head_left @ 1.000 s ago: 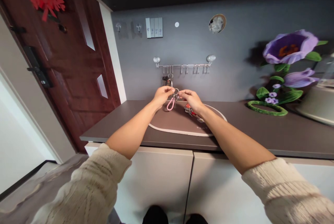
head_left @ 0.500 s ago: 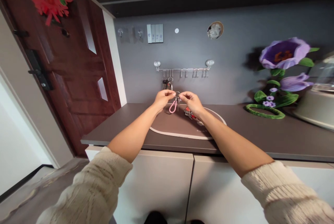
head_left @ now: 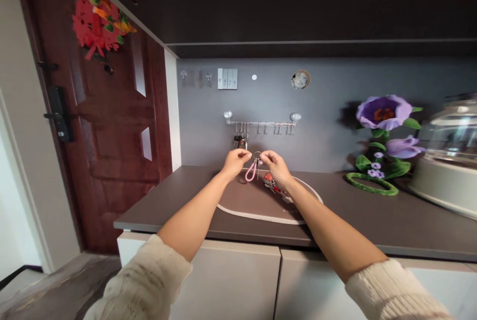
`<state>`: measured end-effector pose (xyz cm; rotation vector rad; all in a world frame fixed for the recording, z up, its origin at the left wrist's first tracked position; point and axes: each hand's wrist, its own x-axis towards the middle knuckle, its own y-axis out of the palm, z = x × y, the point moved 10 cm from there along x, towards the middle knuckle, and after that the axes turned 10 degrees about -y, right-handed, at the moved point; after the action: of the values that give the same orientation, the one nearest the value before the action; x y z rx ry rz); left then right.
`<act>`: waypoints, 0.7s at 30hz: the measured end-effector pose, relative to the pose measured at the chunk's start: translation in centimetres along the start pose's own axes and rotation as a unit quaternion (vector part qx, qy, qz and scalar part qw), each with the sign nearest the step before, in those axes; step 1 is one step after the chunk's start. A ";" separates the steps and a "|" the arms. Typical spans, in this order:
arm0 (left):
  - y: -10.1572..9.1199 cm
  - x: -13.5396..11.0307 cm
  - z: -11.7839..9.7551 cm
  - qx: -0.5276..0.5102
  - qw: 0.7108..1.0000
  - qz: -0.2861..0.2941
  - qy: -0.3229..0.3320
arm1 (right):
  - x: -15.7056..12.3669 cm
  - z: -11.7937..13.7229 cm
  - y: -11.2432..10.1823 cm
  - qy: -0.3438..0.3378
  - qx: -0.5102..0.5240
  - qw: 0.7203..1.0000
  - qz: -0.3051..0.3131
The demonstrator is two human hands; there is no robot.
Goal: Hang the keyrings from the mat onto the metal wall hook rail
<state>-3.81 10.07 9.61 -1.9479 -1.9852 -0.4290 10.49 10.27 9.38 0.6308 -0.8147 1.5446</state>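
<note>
My right hand (head_left: 275, 165) pinches a small metal key ring (head_left: 257, 155) between thumb and fingertips. From the ring hang a pink braided loop strap (head_left: 251, 172) and a key (head_left: 258, 170). My left hand (head_left: 236, 162) is closed in a pinch close by on the ring's left side; whether its tips grip anything is too small to tell. Below and behind my right hand, another bunch of keys (head_left: 271, 184) with red pieces lies on a brown mat (head_left: 248, 198) with a pale edge, partly covered by the hand.
A clear hook rail (head_left: 264, 123) is mounted on the grey wall, with dark keys (head_left: 239, 141) hanging from its left hooks. A purple fabric flower (head_left: 383, 114) and a domed appliance (head_left: 443, 176) stand at right. A shelf (head_left: 283, 12) overhangs the countertop (head_left: 164, 203). A red door (head_left: 108, 161) is at left.
The camera has tilted up, so everything sits lower in view. The fingertips of my two hands look slightly farther apart around the ring.
</note>
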 end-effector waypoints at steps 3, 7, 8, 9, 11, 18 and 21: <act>-1.0 0.1 0.6 0.001 0.998 -0.045 -0.035 | 0.1 -0.4 -0.3 0.021 0.007 1.000 -0.016; -2.0 0.2 1.7 -0.023 0.993 -0.085 -0.081 | 0.6 -1.0 -0.4 0.068 0.033 0.996 -0.050; -2.3 0.3 2.0 -0.026 0.991 -0.095 -0.089 | 0.9 -1.0 -0.4 0.075 0.036 0.995 -0.058; -2.5 0.4 2.3 -0.028 0.990 -0.103 -0.096 | 1.3 -0.9 -0.4 0.080 0.037 0.994 -0.063; -2.9 0.6 2.7 -0.028 0.987 -0.119 -0.105 | 2.2 -0.8 -0.2 0.091 0.042 0.993 -0.065; -3.9 0.9 3.1 -0.016 0.982 -0.151 -0.112 | 6.4 -0.7 0.8 0.155 0.080 0.981 -0.089; -4.1 0.8 3.0 -0.001 0.980 -0.160 -0.114 | 7.9 -0.4 1.2 0.167 0.066 0.979 -0.092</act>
<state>-8.02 12.00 7.32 -1.7450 -2.4589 -0.2926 8.30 15.35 15.15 0.5080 -0.3912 1.4899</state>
